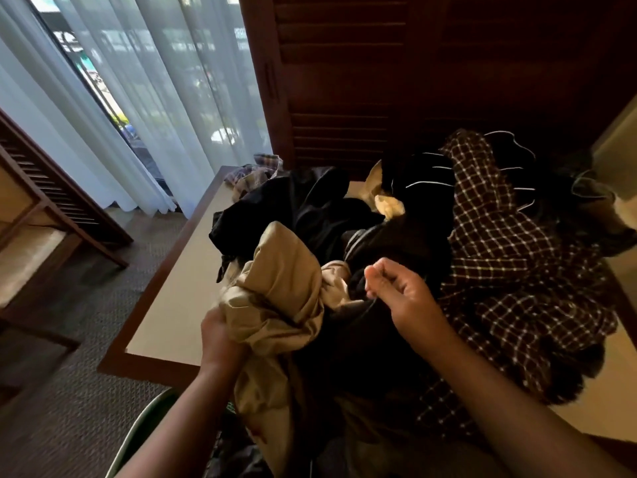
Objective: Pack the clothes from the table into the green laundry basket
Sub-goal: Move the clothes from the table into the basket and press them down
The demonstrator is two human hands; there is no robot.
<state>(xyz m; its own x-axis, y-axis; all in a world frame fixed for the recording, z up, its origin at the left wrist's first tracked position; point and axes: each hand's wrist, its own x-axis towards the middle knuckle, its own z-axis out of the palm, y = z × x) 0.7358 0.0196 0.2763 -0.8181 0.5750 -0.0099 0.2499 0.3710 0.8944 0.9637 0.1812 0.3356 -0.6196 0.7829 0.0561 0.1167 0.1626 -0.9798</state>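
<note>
A heap of clothes covers the table (pixel 172 294): a beige garment (pixel 282 281), black garments (pixel 310 205) and a dark checked shirt (pixel 510 270). My left hand (pixel 220 336) grips the beige garment near the table's front edge, and its lower part hangs down over the green laundry basket (pixel 144 432), whose rim shows at the bottom left. My right hand (pixel 403 294) hovers over the black clothes in the middle of the heap with its fingers curled; whether it pinches any cloth I cannot tell.
A small plaid cloth (pixel 255 170) lies at the table's far left corner. Dark louvred wooden doors (pixel 379 81) stand behind the table. Sheer curtains (pixel 138 98) cover a window at left, and a wooden rack (pixel 44 208) stands on the carpet at left.
</note>
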